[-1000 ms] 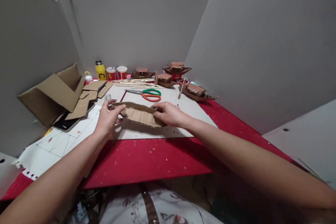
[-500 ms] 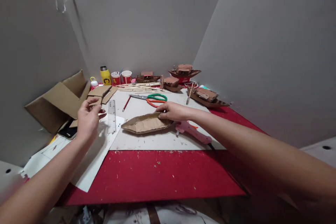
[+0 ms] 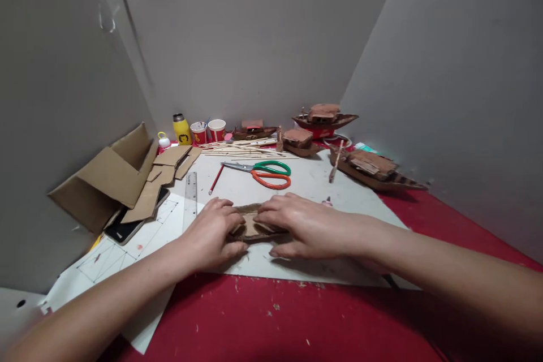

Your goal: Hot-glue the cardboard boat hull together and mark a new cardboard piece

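A small cardboard boat hull (image 3: 251,228) rests on the white sheet right in front of me, its two ends covered by my hands. My left hand (image 3: 218,232) grips the left end, thumb on the near side and fingers over the far wall. My right hand (image 3: 297,223) holds the right end in the same way. Beyond them lie scissors (image 3: 271,174) with one green and one orange handle, and a red pencil (image 3: 216,179). A clear ruler (image 3: 190,198) is left of my left hand. The pink glue gun is almost wholly hidden behind my right arm.
At left are an open cardboard box (image 3: 114,175), cardboard pieces (image 3: 146,201), a phone (image 3: 123,232) and a drawn paper sheet (image 3: 110,260). Thin sticks (image 3: 237,149), paper cups (image 3: 216,130) and a yellow bottle (image 3: 181,130) stand behind. Finished model boats (image 3: 373,167) line the back and right.
My left hand has come from the cardboard pieces at left to the hull's left end. My right hand stays on the right end. The view has shifted, and the hull sits nearer me.
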### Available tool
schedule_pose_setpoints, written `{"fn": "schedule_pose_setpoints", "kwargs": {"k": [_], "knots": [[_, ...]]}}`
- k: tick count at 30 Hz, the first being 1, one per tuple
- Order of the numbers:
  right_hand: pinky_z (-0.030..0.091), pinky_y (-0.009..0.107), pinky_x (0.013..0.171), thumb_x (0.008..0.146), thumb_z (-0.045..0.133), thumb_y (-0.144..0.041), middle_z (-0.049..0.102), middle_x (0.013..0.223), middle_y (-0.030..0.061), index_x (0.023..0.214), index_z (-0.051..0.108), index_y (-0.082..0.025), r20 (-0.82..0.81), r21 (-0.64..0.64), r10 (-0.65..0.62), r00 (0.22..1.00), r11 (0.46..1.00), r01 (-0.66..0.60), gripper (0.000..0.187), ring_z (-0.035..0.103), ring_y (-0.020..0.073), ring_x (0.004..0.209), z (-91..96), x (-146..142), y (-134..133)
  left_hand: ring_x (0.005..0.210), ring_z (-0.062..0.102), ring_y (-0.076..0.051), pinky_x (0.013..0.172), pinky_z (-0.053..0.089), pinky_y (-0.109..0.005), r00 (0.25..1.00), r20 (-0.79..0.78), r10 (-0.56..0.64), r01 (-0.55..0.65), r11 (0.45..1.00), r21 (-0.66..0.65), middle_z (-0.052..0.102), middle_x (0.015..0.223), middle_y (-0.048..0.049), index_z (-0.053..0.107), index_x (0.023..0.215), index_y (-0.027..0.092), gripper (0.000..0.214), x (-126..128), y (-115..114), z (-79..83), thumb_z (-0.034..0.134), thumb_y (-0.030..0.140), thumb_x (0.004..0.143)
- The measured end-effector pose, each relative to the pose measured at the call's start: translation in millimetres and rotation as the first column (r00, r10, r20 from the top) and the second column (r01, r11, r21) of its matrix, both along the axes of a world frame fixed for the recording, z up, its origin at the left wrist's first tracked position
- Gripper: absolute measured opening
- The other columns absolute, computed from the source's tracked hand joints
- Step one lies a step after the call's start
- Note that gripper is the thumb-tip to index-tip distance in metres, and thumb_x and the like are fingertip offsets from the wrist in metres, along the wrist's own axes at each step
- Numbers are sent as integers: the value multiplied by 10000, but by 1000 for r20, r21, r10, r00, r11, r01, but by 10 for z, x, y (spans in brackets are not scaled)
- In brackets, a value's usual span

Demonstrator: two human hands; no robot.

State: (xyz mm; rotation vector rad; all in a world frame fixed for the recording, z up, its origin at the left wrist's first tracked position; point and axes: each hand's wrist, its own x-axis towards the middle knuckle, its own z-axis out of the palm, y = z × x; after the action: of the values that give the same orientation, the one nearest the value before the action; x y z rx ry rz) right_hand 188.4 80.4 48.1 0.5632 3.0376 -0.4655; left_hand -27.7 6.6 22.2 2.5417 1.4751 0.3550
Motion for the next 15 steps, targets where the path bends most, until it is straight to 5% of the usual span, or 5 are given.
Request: {"fn": "schedule_pose_setpoints", "kwargs": {"k": [10, 15], "knots": [[436, 434, 852, 818, 621, -226, 665, 998, 81, 1001, 676, -216, 25, -10, -14, 1000, 1000, 14, 192, 592, 265, 928, -59, -22, 43, 950, 554, -262, 948, 387, -441, 997, -80, -16, 17, 1000, 16, 658, 841, -59, 653, 817, 182, 173, -13, 73, -46, 703, 336, 759], [493, 420, 889, 905, 548, -344, 654, 1175, 89, 1184, 630, -274, -257, 63, -66, 964, 994, 85, 299, 600, 272, 1067, -137, 423, 91, 979, 588, -248, 947, 411, -427, 984, 179, 19, -27, 999, 42, 675, 1008, -107, 623, 1055, 158, 353, -111, -44, 157, 650, 425, 826]]}}
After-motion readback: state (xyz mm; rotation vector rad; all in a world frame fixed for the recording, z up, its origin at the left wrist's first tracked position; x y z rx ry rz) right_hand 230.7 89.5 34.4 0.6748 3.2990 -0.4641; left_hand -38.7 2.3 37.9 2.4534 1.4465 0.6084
